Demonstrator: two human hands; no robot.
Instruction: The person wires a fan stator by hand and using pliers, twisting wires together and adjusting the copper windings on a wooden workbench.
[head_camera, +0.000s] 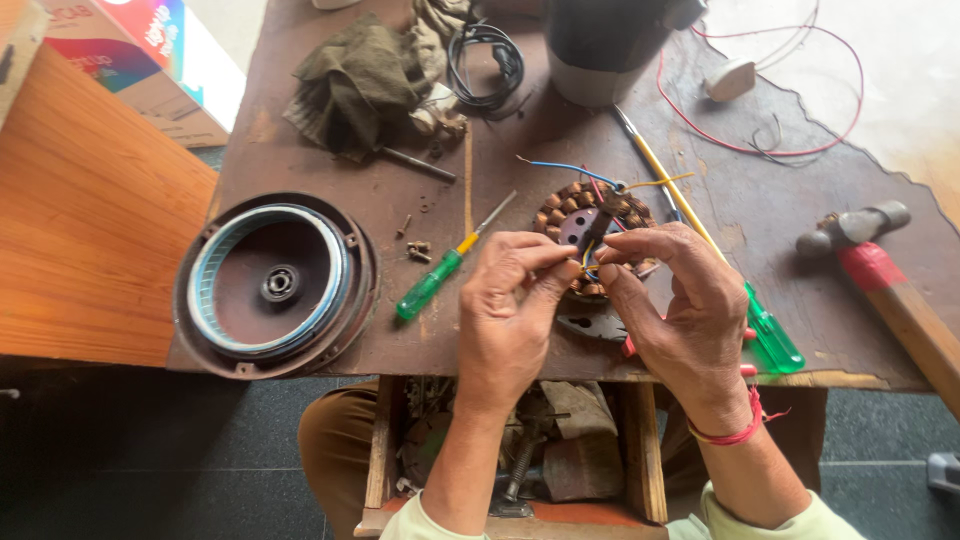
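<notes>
left hand (505, 305) – fingertips pinch thin wires (588, 255) | right hand (678, 300) – fingertips pressed together on same wires | wires rise from copper-wound stator (585, 220), lying on brown table (300, 150) under both hands | green screwdriver (432, 282) just left | hammer (880, 270) at right

Soft, even daylight fills the scene, brightest at the upper right, where the pale floor (900, 90) is washed out. Shadows on the tabletop (320, 180) are faint and short. Focus is sharp centrally; wide-angle bending shows at the edges
</notes>
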